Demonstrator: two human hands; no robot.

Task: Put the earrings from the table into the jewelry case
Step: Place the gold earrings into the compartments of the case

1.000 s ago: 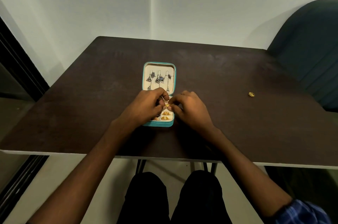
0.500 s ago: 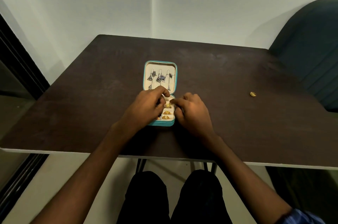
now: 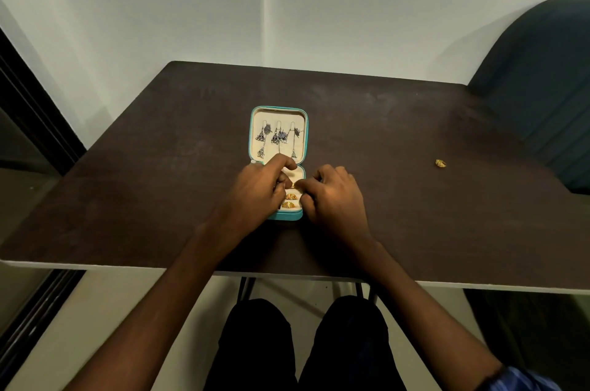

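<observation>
Jewelry case: a small teal case (image 3: 277, 167) is seen lying open near the middle of the dark table (image 3: 159, 167), its lid flat on the far side and its tray toward the person.
Lid: silver dangling earrings (image 3: 278, 139) are hung in a row against the cream lining.
Tray: gold earrings (image 3: 290, 200) are seated in the cream slots at the near right; the tray's left part is hidden under the left hand.
Writing: no brand or lettering can be read on the case.
Left hand: the left hand (image 3: 255, 192) is laid over the tray with fingers curled, the fingertips pressed down by the gold pieces; whether anything is pinched cannot be told.
Right hand: the right hand (image 3: 332, 196) is set against the case's right edge, fingers bent, the thumb and forefinger apparently closed on a small gold earring (image 3: 297, 183) at the tray's upper slot.
Loose piece: one gold earring (image 3: 441, 163) is left on the table, well apart to the right.
Surroundings: a dark green chair (image 3: 542, 87) is seen at the table's far right corner, before a pale wall (image 3: 287, 7).
</observation>
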